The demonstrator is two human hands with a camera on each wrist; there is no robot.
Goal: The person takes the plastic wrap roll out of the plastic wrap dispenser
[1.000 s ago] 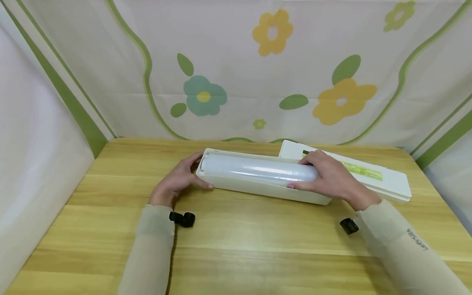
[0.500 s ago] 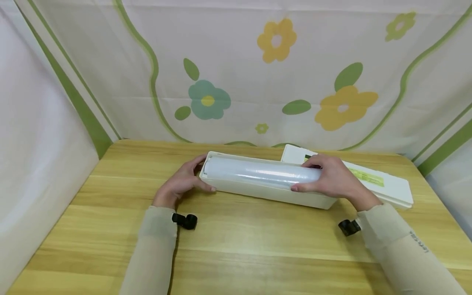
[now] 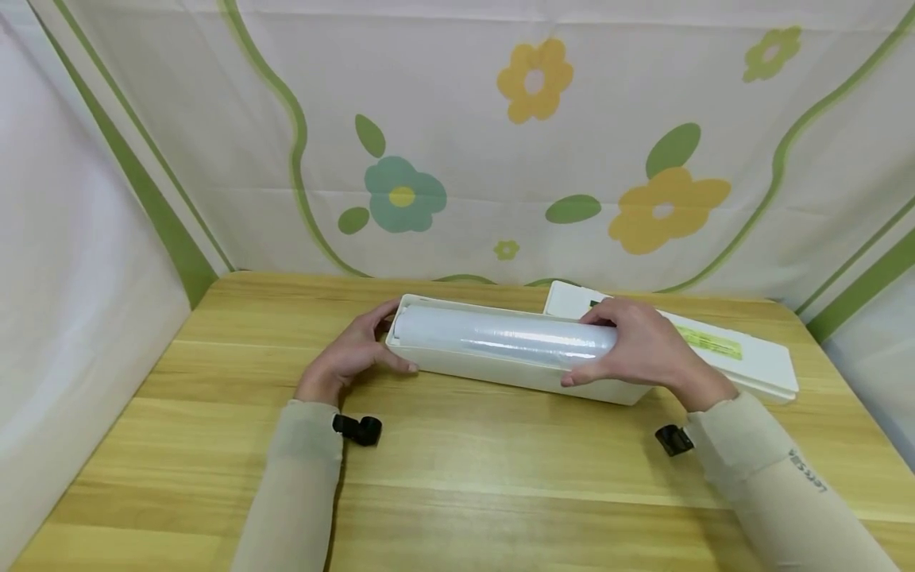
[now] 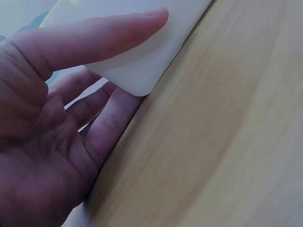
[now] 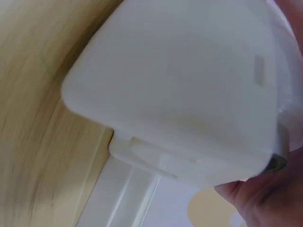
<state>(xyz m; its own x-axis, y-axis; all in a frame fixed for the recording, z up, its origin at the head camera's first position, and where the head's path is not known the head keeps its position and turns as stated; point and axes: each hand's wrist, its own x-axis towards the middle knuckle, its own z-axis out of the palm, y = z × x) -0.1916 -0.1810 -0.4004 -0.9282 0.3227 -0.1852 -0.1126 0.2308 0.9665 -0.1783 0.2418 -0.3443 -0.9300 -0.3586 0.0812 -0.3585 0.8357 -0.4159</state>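
Observation:
A long off-white plastic wrap box (image 3: 493, 374) lies lidless on the wooden table, with a shiny roll of plastic wrap (image 3: 493, 330) inside it. My left hand (image 3: 350, 355) grips the box's left end, thumb on the front wall and fingers behind the end. In the left wrist view the thumb (image 4: 109, 38) presses flat along the wall. Over the right end, my right hand (image 3: 652, 343) spans the box, with the thumb low on the front wall and the fingers at the far rim. The right wrist view shows the box's end face (image 5: 170, 71) close up.
Behind the box to the right lies a long white lid (image 3: 761, 361) with a yellow-green label (image 3: 709, 342), partly covered by my right hand. A flowered curtain (image 3: 457, 143) hangs along the table's back edge.
My right thumb has slid down from the roll's edge onto the box's front wall. The left hand keeps its hold, and the head view has shifted slightly.

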